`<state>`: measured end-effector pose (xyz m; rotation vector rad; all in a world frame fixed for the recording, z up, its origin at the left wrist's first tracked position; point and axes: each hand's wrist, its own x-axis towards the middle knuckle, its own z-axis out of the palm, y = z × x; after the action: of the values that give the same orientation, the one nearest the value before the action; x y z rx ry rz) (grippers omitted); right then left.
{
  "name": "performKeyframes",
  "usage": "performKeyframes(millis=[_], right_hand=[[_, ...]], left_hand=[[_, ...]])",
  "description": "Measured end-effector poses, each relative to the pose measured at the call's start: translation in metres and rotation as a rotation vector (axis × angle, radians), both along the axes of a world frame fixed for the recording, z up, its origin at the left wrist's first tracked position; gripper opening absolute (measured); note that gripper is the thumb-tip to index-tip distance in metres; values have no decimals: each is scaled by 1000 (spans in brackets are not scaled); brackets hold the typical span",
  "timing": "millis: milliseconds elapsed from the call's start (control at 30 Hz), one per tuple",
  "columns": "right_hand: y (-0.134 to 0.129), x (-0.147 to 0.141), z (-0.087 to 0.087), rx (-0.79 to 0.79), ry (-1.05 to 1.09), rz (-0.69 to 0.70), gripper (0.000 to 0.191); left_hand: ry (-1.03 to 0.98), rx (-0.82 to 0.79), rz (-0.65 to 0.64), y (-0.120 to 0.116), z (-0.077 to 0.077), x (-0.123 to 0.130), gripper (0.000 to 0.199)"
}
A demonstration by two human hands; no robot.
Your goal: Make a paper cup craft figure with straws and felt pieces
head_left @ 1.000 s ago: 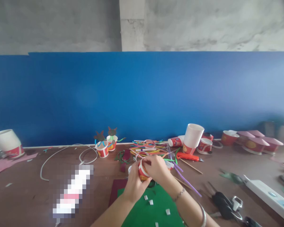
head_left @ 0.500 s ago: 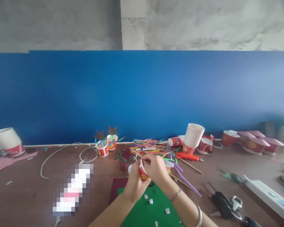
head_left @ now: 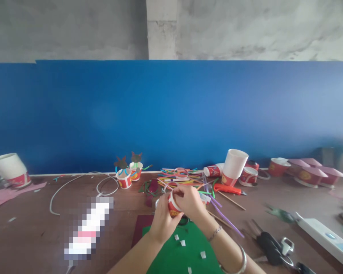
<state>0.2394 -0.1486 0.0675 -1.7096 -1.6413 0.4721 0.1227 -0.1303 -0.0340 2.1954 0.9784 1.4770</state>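
Note:
A small red and white paper cup (head_left: 174, 205) is held above the near middle of the table. My left hand (head_left: 163, 220) wraps round its left side and underside. My right hand (head_left: 190, 201) is at the rim on the right, its fingers bent over the cup's mouth and closed together; whether they pinch something inside is hidden. Beneath both wrists lies green paper (head_left: 171, 255) with several small white pieces on it, overlapping a dark red sheet (head_left: 138, 228).
Behind the hands are coloured sticks (head_left: 171, 177). Two decorated cups (head_left: 125, 179) stand left of them. A cup stack (head_left: 234, 165) and orange cutter (head_left: 227, 189) sit to the right. Further right are black scissors (head_left: 267, 243), a power strip (head_left: 326, 236) and pink-topped cups (head_left: 310, 177).
The fingers of my right hand have shifted slightly at the cup's rim. My left hand still holds the cup, and the whole view has moved a little.

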Motion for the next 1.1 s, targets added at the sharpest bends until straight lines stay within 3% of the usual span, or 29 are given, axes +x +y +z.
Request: performKeyframes(millis=[400, 600, 767, 933, 1100], right_hand=[[0, -5, -10, 48, 10, -19, 16], [-1, -2, -3, 22, -148, -47, 17], [0, 10, 5, -14, -89, 29, 12], [1, 24, 10, 175, -6, 54, 12], [2, 45, 16, 221, 71, -91, 20]], left_hand=[[-58, -168, -91, -6, 12, 3, 50], [-111, -264, -173, -6, 17, 3, 47], [-225, -349, -226, -4, 19, 2, 51], [-393, -430, -252, 1, 16, 0, 51], [-442, -438, -220, 2, 9, 0, 63]])
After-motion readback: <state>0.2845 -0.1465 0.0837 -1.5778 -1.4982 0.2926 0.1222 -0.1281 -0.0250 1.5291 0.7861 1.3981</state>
